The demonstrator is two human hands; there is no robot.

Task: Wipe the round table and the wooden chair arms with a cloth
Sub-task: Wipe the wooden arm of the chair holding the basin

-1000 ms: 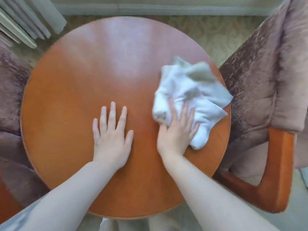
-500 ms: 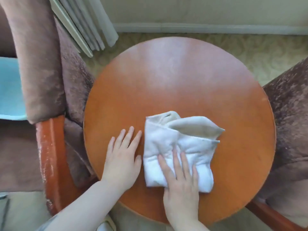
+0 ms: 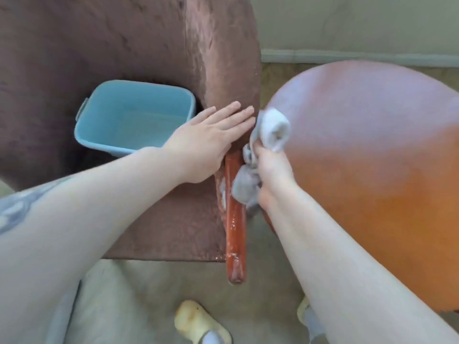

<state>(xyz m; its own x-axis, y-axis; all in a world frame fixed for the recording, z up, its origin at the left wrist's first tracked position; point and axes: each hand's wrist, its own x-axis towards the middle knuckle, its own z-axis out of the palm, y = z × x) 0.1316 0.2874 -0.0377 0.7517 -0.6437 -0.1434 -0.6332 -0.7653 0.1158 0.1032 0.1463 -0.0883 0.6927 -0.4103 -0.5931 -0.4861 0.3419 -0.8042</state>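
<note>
A light blue square plastic tub [image 3: 134,117] sits left of the glossy red-brown wooden chair arm [image 3: 235,219]. The left hand [image 3: 206,147] lies flat, fingers straight, just left of it. The right hand [image 3: 272,170] grips the crumpled white cloth [image 3: 272,130] against its right side, beside the round orange-brown wooden table [image 3: 372,170].

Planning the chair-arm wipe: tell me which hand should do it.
Right. The right hand already grips the cloth against the chair arm. The left hand holds no cloth and lies flat on the upholstery, likely bracing.
</note>
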